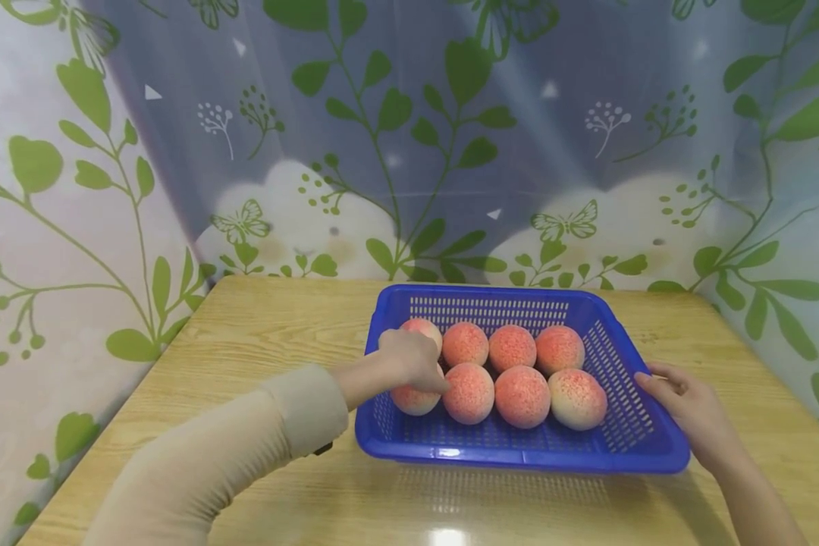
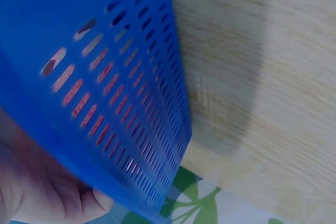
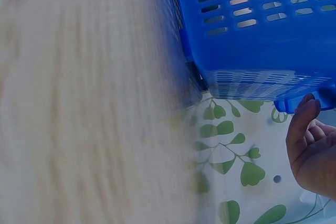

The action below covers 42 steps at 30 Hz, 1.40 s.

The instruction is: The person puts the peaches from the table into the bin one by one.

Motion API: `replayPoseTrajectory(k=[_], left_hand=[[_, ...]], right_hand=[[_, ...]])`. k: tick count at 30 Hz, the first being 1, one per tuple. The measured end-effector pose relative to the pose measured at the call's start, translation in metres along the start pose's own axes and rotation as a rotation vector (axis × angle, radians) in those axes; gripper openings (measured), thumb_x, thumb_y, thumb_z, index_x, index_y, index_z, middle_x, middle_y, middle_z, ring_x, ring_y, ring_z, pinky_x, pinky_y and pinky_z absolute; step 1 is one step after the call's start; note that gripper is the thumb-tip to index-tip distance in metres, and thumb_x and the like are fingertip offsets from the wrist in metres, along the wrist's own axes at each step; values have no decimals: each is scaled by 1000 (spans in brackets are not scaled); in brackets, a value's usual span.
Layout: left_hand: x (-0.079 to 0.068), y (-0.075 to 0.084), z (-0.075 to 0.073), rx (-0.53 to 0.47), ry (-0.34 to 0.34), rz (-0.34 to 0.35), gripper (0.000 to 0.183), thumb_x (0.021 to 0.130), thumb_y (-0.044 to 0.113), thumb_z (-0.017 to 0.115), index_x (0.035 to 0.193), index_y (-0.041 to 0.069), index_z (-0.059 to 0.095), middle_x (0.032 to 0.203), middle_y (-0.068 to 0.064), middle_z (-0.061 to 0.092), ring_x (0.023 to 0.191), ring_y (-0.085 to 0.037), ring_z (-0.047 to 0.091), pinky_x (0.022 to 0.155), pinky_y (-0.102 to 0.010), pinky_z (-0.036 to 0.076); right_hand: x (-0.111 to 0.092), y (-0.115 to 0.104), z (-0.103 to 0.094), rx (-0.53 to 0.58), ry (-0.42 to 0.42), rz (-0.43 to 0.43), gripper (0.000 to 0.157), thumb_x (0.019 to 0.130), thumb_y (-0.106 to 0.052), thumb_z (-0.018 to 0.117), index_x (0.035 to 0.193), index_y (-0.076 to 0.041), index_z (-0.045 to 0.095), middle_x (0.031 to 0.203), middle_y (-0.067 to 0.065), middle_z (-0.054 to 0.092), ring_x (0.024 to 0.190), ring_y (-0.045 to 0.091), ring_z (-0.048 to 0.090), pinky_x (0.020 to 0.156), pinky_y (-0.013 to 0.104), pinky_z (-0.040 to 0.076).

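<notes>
A blue plastic basket (image 1: 525, 459) with slotted walls stands on the wooden table and holds several pink-and-cream peaches (image 1: 523, 396), set in two rows. My left hand (image 1: 409, 360) reaches over the basket's left side onto the leftmost peaches and partly covers them. Its fingers are mostly hidden, so whether it grips a peach cannot be seen. In the left wrist view, the left hand (image 2: 42, 187) shows beyond the basket's rim. My right hand (image 1: 689, 409) holds the basket's right rim, and the right wrist view shows its thumb (image 3: 304, 111) against that rim.
The pale wooden table (image 1: 273, 318) extends to both sides of the basket. Behind and beside it hangs a curtain (image 1: 409, 152) printed with green leaves and butterflies.
</notes>
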<state>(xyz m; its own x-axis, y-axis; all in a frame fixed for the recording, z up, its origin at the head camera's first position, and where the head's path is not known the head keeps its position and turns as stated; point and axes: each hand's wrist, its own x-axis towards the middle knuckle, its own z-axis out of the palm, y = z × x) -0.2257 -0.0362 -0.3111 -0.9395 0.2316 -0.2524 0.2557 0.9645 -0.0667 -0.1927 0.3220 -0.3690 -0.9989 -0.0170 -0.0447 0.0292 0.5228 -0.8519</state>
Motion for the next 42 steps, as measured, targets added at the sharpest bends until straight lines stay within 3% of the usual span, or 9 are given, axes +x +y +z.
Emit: replayPoseTrajectory(k=[10,18,21,25,28,31,33,42], left_hand=[[1,4,8,-9,33,1,39,72,58,66,72,19,60,77,2,58,71,-13,55,56,-31,47],[0,1,6,14,43,73,33,75,51,65,67,19,60,73,1,56,71,-14,54,52,-31,46],[-3,0,5,27,42,87,38,71,50,70,85,16,63,82,0,60,81,-16,57,59,-33,48],[-5,0,5,122,15,153,60,62,46,81,108,15,58,93,-1,60,90,-16,57,65,-33,49],[-6,1,6,180,8,209,41,63,34,78,95,16,60,85,1,58,80,-14,55,57,-30,48],[-5,0,9,151,-3,227,19,64,26,71,75,17,57,73,3,55,70,-13,52,52,-28,45],[-4,-1,10,118,-24,232,18,64,25,71,70,18,56,70,4,54,68,-13,51,52,-27,44],[2,-5,3,64,-113,246,32,66,32,80,87,15,63,82,3,57,77,-14,52,66,-26,48]], right_hand=[[1,1,0,-12,-10,18,67,96,-37,48,136,14,28,100,12,64,74,4,61,64,29,53],[2,0,-1,12,-6,4,66,96,-36,48,135,14,29,95,0,64,75,3,61,65,28,53],[2,0,-1,12,-2,-6,65,96,-35,49,135,15,30,95,0,64,75,3,61,65,28,53],[1,0,0,-16,15,-18,64,96,-34,49,133,15,32,99,8,64,74,2,60,64,27,52],[0,0,1,-32,14,-13,64,96,-34,49,133,15,32,101,13,63,74,3,60,64,27,52],[-2,2,2,-38,2,-4,64,96,-35,48,133,15,32,101,15,63,74,3,60,64,28,52],[-2,2,2,-34,-3,-2,64,96,-35,48,134,15,31,100,14,64,74,4,61,64,28,52],[-1,0,0,-21,2,3,66,96,-36,48,135,14,30,99,9,64,74,3,61,64,28,52]])
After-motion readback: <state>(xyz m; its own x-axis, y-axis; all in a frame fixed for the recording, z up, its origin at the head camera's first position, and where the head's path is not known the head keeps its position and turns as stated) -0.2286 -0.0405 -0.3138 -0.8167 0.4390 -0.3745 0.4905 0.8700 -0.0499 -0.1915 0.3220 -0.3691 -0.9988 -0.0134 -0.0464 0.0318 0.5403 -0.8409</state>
